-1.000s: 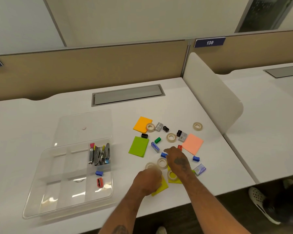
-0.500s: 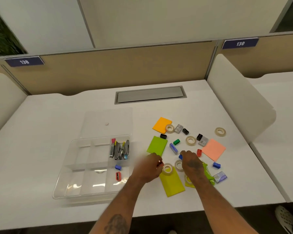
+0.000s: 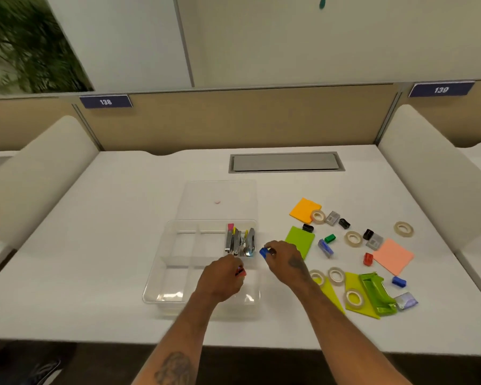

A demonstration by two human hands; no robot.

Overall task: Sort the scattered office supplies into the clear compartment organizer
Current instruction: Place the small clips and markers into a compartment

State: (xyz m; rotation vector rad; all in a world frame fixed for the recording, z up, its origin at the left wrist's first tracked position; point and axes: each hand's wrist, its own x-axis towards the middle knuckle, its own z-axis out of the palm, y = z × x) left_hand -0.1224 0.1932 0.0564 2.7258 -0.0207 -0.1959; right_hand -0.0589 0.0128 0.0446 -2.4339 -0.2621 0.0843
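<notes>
- The white tabletop [image 3: 117,245] carries everything.
- The clear organizer [image 3: 154,276] sits near the front edge, left of the scattered supplies, with its flat clear lid [image 3: 220,194] lying just behind it.
- A bundle of metal staplers [image 3: 240,241] fills the organizer's far right compartment.
- The left hand [image 3: 222,279] hangs over the near right compartment, its fingers curled round a small red piece [image 3: 241,272].
- The right hand [image 3: 285,261] is at the organizer's right rim, pinching a small blue piece [image 3: 264,252] at its fingertips.
- To the right lie a green note pad [image 3: 303,240], an orange note pad [image 3: 303,209] and a salmon note pad [image 3: 393,257].
- A green plastic tool [image 3: 376,294] rests near the front right.
- Tape rolls [image 3: 353,238] are scattered among the pads.
</notes>
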